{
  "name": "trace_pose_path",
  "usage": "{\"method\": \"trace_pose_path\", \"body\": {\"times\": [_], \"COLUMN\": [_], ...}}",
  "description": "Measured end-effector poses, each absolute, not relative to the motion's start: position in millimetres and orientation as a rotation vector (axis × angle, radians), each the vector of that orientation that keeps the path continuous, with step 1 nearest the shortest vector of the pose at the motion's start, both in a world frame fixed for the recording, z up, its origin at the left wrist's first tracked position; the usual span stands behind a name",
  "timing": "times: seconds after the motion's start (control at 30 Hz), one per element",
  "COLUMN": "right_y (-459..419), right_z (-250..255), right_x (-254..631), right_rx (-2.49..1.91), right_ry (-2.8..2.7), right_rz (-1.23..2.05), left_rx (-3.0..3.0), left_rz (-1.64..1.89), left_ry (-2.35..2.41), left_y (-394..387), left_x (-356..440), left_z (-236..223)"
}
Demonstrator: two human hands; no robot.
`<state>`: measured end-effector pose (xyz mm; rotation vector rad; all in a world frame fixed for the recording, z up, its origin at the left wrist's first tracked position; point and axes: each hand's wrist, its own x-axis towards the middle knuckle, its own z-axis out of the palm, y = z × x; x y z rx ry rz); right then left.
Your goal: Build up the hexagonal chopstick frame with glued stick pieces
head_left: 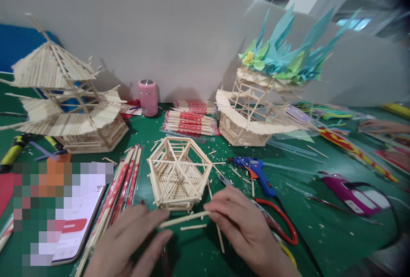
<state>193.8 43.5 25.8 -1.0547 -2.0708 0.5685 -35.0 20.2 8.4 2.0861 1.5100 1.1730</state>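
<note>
My left hand (pixel 131 243) and my right hand (pixel 245 221) hold one thin wooden stick (pixel 184 219) between them, each pinching one end. The stick lies level just in front of a hexagonal frame built of sticks (pixel 177 173) on the green table (pixel 320 225). A shorter loose stick (pixel 193 227) lies right under the held one. Red-handled cutters (pixel 282 221) lie beside my right hand.
A blue glue gun (pixel 256 172) lies right of the frame. Stick-built pavilion models stand at back left (pixel 67 102) and back right (pixel 253 115), the latter topped with paper leaves. Wrapped chopstick packs (pixel 188 123), a pink cup (pixel 147 97), a phone (pixel 75 230) and a purple tool (pixel 347 193) surround them.
</note>
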Motion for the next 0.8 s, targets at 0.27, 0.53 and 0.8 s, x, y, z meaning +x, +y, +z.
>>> {"method": "trace_pose_path", "body": {"times": [0.27, 0.53, 0.8], "right_y": [32, 47, 66], "right_z": [-2, -15, -8], "right_x": [181, 174, 193], "right_rx": [-1.183, -1.086, -1.212], "right_ry": [-1.433, -1.32, -1.523], "right_rz": [1.278, 1.314, 1.068], "left_rx": [1.889, 1.847, 1.873], "left_rz": [0.812, 0.84, 0.813], "left_ry": [1.674, 1.62, 1.604], "left_y": [40, 52, 61], "left_x": [-49, -32, -23], "left_z": [-8, -8, -9]}}
